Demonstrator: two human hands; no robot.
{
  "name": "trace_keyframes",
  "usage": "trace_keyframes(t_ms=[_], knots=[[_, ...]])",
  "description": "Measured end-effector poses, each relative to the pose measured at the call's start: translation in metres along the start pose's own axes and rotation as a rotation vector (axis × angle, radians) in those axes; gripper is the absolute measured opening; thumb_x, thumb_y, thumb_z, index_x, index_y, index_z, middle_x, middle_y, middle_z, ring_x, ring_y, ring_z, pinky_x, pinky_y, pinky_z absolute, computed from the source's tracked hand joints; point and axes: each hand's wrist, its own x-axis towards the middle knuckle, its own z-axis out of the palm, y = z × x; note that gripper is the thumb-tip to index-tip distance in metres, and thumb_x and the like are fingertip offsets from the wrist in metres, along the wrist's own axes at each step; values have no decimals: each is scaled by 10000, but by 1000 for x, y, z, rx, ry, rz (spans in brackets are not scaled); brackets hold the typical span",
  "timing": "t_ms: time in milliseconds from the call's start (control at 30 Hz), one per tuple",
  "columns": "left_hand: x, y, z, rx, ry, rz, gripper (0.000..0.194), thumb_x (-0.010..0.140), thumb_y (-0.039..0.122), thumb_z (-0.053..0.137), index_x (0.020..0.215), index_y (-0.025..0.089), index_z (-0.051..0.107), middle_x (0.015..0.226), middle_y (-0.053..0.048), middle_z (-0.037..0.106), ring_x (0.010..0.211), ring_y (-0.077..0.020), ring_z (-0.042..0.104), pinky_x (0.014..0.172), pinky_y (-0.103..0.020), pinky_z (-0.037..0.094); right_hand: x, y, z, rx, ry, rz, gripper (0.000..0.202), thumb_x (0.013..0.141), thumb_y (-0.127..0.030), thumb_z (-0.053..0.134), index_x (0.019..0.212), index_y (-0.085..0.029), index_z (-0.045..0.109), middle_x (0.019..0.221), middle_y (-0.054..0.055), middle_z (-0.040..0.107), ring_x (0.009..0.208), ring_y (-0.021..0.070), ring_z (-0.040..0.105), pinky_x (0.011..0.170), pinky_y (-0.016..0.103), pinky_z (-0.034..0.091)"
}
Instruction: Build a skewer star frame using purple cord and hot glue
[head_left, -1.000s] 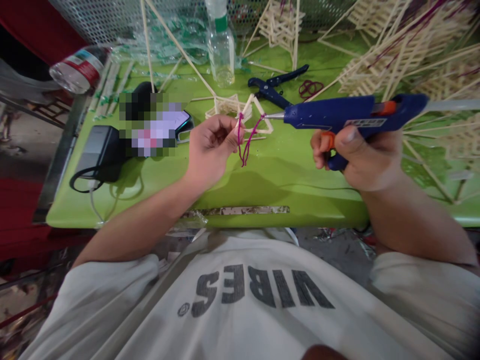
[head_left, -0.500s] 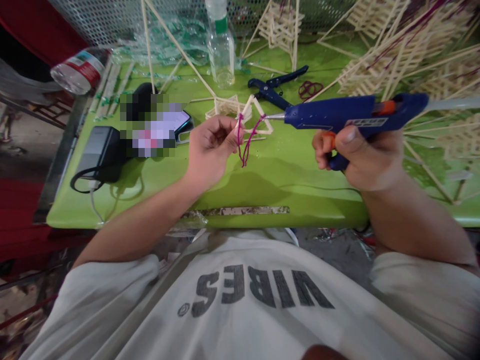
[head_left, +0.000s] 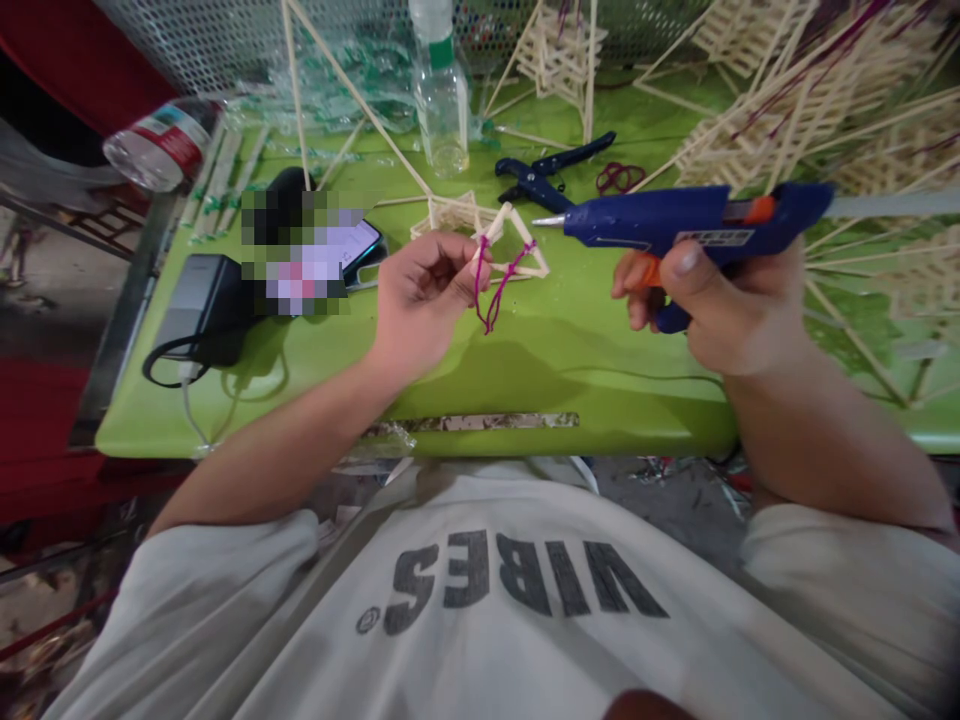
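Observation:
Between thumb and fingers, my left hand (head_left: 426,295) pinches a small frame of pale wooden sticks (head_left: 531,250) at its left corner. A purple cord (head_left: 491,308) is tied to two places on the frame and hangs down in a loop. My right hand (head_left: 724,300) is wrapped round the handle of a blue glue gun (head_left: 637,222) with an orange trigger. The gun's metal nozzle points left, a little above the knotted right side of the frame and apart from it. Behind my left hand lies another small stick piece (head_left: 450,214).
Dark blue cutters (head_left: 536,185), a bundle of dark red cord (head_left: 620,179) and a clear bottle (head_left: 442,110) stand or lie behind. At left are a phone (head_left: 360,245) and a power bank (head_left: 201,305). Stick structures (head_left: 795,120) crowd the right.
My right hand has drawn the glue gun's nozzle up and away from the knot on the frame's right side. The frame has tilted slightly in my left hand.

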Motion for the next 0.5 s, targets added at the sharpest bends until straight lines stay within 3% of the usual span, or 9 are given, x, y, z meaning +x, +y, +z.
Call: trace_keyframes(t_ms=[200,400,500], knots=[[-3,-4,0,119,1,168,143,965,364,958,1017,256,879,865,7,811,694,-78,695,621,-215,534,9,1,0,-46,120,7,412,976,-639,881,886,-244,811,781,-23,780,523,115,678,409,264,520],[-6,2,3,273,-28,360,130,1007,289,908,1130,276,868,950,-16,844,790,-113,747,709,-267,598,7,-5,-2,47,82,29,348,955,-615,912,916,-275,850,882,-33,818,580,124,722,410,260,528],[-5,3,4,357,-24,486,122,1041,316,872,1156,289,843,941,-26,837,760,-123,743,670,-290,583,6,-9,0,82,93,18,348,913,-638,941,939,-308,834,901,-51,839,577,127,717,422,267,526]])
